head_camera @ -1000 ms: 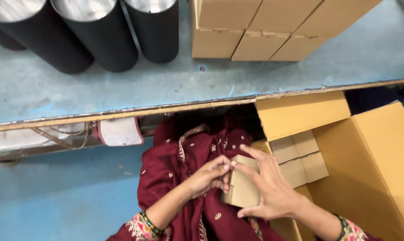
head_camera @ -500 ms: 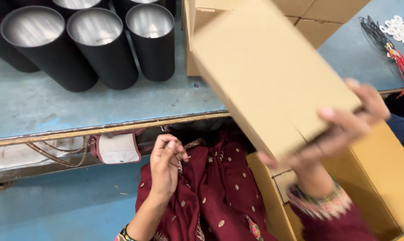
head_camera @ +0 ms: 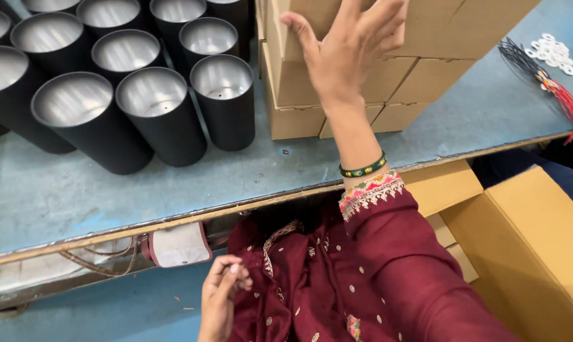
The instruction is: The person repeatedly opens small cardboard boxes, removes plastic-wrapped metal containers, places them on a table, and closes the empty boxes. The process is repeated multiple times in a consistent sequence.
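My right hand is raised over the blue table, fingers spread and flat against a plain cardboard box on top of a stack of small cardboard boxes. It grips nothing. A green bangle and a maroon embroidered sleeve cover the wrist and arm. My left hand hangs low by my lap, against the maroon garment, with its fingers curled together and nothing in them.
Several open black cylinders with silvery insides stand at the table's left. A large open carton with small boxes sits below the table edge at right. White rings and red wires lie far right. A white pouch hangs under the edge.
My right hand lifted a box out of the carton, carried it up to the stack on the table and released its grip. My left hand dropped to my lap.
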Action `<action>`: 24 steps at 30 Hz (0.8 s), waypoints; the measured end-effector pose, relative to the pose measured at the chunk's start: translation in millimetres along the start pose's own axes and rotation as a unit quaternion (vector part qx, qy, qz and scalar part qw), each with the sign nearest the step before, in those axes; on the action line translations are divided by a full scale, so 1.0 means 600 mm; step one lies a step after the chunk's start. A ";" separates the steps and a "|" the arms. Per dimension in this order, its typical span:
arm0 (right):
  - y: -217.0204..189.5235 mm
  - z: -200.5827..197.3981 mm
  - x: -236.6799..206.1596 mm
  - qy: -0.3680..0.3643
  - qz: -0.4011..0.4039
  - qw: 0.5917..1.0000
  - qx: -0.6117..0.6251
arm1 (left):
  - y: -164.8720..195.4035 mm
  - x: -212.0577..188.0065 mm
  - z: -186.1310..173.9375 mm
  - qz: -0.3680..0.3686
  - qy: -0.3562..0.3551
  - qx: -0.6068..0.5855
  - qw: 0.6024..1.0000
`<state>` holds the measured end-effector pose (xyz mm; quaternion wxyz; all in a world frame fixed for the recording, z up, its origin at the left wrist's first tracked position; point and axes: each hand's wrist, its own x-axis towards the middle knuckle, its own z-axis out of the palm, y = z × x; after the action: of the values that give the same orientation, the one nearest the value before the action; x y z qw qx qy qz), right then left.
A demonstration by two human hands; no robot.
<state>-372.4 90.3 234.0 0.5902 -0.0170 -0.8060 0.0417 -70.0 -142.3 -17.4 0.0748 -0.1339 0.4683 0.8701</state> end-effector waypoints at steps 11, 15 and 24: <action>0.168 -0.205 -0.309 -0.025 -0.157 0.960 0.230 | -0.022 0.000 0.039 0.008 -0.075 0.018 0.997; 0.273 -0.264 -0.370 -0.056 -0.127 0.971 0.197 | -0.022 0.002 0.071 -0.017 -0.102 0.031 0.994; 0.562 -0.410 -0.476 -0.312 0.005 0.950 -0.013 | -0.046 0.003 0.124 -0.020 -0.177 0.045 0.983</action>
<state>-58.9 415.7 6.9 0.3091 -0.0144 -0.9502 0.0374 -76.8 -64.9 -0.4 0.1797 0.0164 0.4833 0.8567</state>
